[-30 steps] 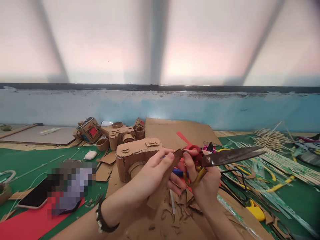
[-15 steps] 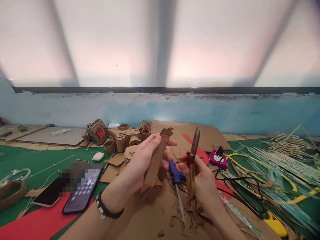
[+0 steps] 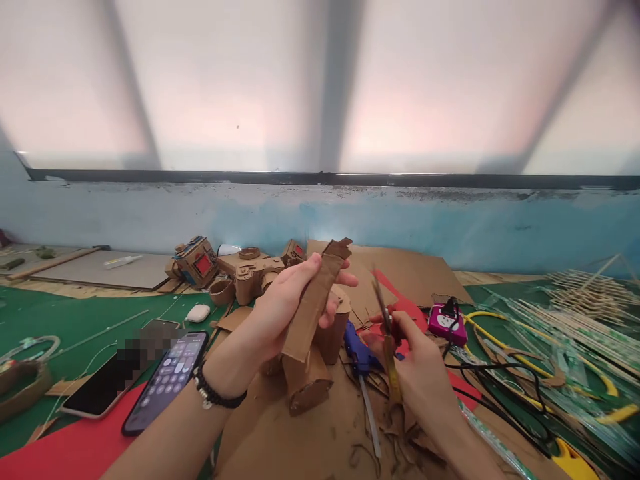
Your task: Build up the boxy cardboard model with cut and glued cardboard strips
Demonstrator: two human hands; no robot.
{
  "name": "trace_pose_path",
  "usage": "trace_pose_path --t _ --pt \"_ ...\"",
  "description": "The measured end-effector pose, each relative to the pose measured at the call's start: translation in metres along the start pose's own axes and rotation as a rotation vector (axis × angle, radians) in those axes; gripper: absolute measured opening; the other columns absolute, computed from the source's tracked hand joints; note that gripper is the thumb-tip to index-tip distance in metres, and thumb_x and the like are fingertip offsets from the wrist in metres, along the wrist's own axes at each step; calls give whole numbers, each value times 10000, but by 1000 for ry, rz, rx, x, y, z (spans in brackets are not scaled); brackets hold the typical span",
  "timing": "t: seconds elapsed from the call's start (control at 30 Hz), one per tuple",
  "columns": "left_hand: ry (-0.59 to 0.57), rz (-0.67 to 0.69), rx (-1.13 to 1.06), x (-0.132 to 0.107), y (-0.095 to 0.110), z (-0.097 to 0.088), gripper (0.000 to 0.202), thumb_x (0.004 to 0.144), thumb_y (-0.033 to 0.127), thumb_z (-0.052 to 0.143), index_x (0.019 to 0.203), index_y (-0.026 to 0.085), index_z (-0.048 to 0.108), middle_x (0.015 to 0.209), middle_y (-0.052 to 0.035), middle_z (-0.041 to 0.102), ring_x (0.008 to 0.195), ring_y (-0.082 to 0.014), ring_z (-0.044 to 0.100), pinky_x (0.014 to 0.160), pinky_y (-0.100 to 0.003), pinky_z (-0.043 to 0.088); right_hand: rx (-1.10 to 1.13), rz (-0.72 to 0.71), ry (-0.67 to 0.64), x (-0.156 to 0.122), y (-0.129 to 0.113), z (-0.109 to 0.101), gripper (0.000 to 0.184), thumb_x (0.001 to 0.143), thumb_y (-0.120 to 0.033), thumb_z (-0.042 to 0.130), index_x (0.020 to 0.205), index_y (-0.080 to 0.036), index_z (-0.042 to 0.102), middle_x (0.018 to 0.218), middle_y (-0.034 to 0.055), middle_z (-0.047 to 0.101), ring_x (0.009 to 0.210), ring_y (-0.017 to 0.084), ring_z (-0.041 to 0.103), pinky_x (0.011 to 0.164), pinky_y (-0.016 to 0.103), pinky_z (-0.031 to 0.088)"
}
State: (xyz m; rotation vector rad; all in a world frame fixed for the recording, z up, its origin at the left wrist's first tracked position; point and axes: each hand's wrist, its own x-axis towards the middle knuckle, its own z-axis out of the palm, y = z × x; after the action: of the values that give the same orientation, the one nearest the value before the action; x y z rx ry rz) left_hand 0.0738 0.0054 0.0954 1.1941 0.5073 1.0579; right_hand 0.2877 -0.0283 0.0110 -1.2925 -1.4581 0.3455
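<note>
A strip of brown cardboard (image 3: 313, 307) with a ragged upper end is gripped in my left hand (image 3: 287, 297), thumb on its face and fingers behind. Below it, a curved cardboard piece (image 3: 307, 380) shows, partly covered by the strip. My right hand (image 3: 413, 357) holds a pair of scissors (image 3: 391, 363) with worn yellowish handles, blades pointing up and apart from the cardboard. Between the hands a blue glue gun (image 3: 359, 350) lies on the cardboard sheet, a pale glue stick (image 3: 370, 417) extending from its rear.
Cardboard camera models (image 3: 253, 277) stand behind my left hand. Two phones (image 3: 167, 380) lie at left on red paper (image 3: 75, 443) and green cloth. To the right are a purple power adapter (image 3: 447, 325), black cables, a yellow cord (image 3: 550, 350) and wooden sticks (image 3: 575, 327).
The cardboard strip has risen and turned slightly, exposing the curved piece beneath. The scissors have tilted leftward and dropped a little. The view has shifted slightly.
</note>
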Motion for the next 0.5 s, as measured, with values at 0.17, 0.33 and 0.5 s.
trace_pose_path --t 0.17,0.33,0.5 --pt "37 82 7 0 -5 2 418 965 555 816 1195 207 781 1088 -78 781 668 -106 612 565 -230 502 68 44 31 3 4 -4 435 831 -668 816 886 -247 719 820 37 745 739 232 698 646 309 577" --pt "194 227 213 -3 -4 5 403 853 372 936 1179 209 763 1160 -73 768 964 -167 707 752 -245 569 94 37 -8 2 2 -2 491 817 -724 795 882 -241 733 835 58 779 768 269 761 695 349 641" --pt "249 326 336 -7 4 10 339 829 317 932 1105 213 766 1163 -63 803 1123 -230 730 905 -312 596 86 39 -176 0 7 -2 500 848 -736 777 897 -239 746 833 47 793 716 244 724 629 314 584"
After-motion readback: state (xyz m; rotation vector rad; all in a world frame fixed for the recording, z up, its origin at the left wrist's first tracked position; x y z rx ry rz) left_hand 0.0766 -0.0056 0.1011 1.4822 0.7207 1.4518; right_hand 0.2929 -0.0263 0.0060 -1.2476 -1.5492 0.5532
